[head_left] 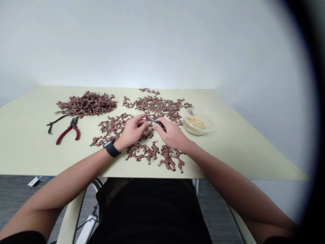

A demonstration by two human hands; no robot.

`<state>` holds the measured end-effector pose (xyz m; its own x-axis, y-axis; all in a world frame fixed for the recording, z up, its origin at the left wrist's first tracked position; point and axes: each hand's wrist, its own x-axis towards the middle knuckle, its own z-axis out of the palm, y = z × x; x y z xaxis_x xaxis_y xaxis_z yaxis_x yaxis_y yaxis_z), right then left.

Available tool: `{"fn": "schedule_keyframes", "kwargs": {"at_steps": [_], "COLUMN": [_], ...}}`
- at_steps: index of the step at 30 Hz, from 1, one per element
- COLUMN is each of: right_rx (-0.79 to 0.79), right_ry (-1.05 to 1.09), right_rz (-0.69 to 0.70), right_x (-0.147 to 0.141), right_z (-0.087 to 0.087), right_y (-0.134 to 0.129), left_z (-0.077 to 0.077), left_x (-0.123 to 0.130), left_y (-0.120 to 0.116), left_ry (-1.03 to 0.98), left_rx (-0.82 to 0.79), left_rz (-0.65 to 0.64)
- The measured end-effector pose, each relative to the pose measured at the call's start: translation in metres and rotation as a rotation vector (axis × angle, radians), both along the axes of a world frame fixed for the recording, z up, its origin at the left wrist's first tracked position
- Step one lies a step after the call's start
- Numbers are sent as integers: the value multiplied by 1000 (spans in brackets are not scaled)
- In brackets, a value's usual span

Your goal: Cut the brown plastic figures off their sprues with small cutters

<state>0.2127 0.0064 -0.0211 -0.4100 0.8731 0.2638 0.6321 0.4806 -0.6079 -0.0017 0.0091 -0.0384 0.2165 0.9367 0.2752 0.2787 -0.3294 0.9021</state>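
Note:
My right hand is closed round a pair of small pliers with dark handles, their metal tip pointing left toward my other hand. My left hand, with a black watch on its wrist, is closed in a pinch at that tip. A small brown animal figurine shows partly at its fingertips, mostly hidden by the fingers. Many like figurines, reddish brown with dark feet, lie loosely around and under both hands, some in a front group.
A dense heap of figurines stands at the back left, a spread group at the back middle. Red-handled pliers and a dark tool lie left. A clear round tub with small gold-coloured pieces stands right. A wall backs the table.

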Motion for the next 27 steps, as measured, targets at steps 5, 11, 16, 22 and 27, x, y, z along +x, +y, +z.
{"fn": "schedule_keyframes", "kwargs": {"at_steps": [5, 11, 16, 22, 27], "right_rx": [0, -26, -41, -357, -981], "right_ry": [15, 4, 14, 225, 542], "right_rz": [5, 6, 4, 72, 250], "right_x": [1, 0, 0, -1, 2], "right_z": [1, 2, 2, 7, 14], "right_y": [-1, -1, -1, -2, 3], "left_z": [1, 0, 3, -4, -10], "left_x": [0, 0, 1, -6, -17], "left_y": [-1, 0, -3, -1, 6], "left_ry": [19, 36, 81, 395, 649], "left_rx": [9, 26, 37, 360, 638], "left_rz": [3, 27, 24, 134, 138]}}
